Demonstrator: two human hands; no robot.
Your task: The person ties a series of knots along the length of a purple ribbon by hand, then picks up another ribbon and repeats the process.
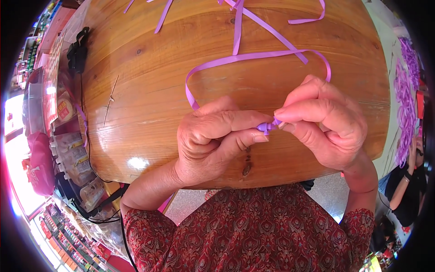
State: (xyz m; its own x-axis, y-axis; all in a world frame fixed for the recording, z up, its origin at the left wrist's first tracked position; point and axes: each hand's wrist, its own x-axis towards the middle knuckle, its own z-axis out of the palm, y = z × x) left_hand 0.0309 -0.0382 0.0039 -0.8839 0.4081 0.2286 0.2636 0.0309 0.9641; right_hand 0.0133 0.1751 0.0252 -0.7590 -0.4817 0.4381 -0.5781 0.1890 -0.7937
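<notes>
Head view: left hand (pixel 213 143) and right hand (pixel 328 124) each hold a closed grip on a folded purple ribbon (pixel 267 127) above the near desk (pixel 149 90) edge; its loop trails far.

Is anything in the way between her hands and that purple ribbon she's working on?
Nothing visible. The left hand and the right hand already pinch the folded end of the purple ribbon between their fingertips, above the wooden table; its loop trails away over the wood.

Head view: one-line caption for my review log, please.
Both hands, left hand and right hand, pinch a folded purple ribbon strip above a round varnished wooden table.
</notes>
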